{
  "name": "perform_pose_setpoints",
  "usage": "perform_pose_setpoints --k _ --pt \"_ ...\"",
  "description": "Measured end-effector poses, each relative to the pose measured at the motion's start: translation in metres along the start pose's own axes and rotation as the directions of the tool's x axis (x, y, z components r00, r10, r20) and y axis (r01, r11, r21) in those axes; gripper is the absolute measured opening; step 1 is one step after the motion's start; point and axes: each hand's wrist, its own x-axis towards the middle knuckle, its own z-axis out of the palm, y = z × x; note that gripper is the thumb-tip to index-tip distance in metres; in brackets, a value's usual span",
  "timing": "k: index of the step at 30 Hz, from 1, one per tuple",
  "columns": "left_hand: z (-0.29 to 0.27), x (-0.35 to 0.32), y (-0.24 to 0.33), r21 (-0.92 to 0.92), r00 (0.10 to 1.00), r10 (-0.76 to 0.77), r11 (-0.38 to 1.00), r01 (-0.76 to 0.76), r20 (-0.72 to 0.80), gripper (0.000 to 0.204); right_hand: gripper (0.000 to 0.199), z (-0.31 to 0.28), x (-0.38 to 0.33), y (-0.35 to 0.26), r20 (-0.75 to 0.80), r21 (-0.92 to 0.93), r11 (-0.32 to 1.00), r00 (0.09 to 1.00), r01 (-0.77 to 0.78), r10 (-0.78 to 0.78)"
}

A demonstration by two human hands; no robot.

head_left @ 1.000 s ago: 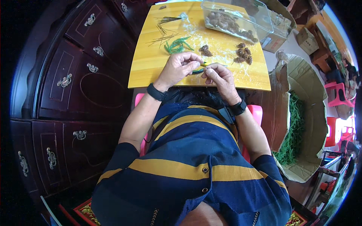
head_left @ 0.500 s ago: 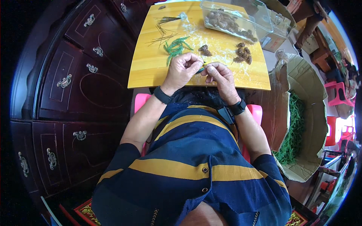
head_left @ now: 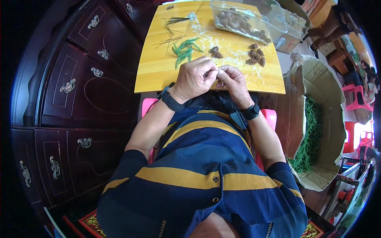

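yellow table by dark cabinet | left hand and right hand pinched together on something too small to identify | best worked close over the table edge, pinecones and green sprigs within reach

Navy shirt, yellow stripes; seemingly black watch-like bands on both wrists.

Single head view, looks steeply down, close over hands at yellow table near edge.

yellow wooden table | green sprigs | pine cones | clear plastic tray
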Motion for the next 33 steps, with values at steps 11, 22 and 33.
perform_pose_setpoints --k 11,22,33 --pt "-0.010 0.008 -0.021 0.046 0.979 -0.192 0.981 0.189 0.066 0.018 0.026 -0.029 0.005 -0.005 -0.072 0.336 0.941 0.997 0.047 -0.024" --pt "0.018 0.009 -0.038 0.514 0.886 -0.238 0.858 0.000 0.399 0.038 0.037 -0.047 0.006 -0.002 0.147 0.783 0.608 0.989 -0.128 0.019" --pt "-0.021 -0.001 -0.021 0.380 0.833 -0.356 0.904 0.193 0.423 0.028 0.039 -0.054 0.006 0.003 0.311 0.836 0.492 0.948 -0.243 -0.059"
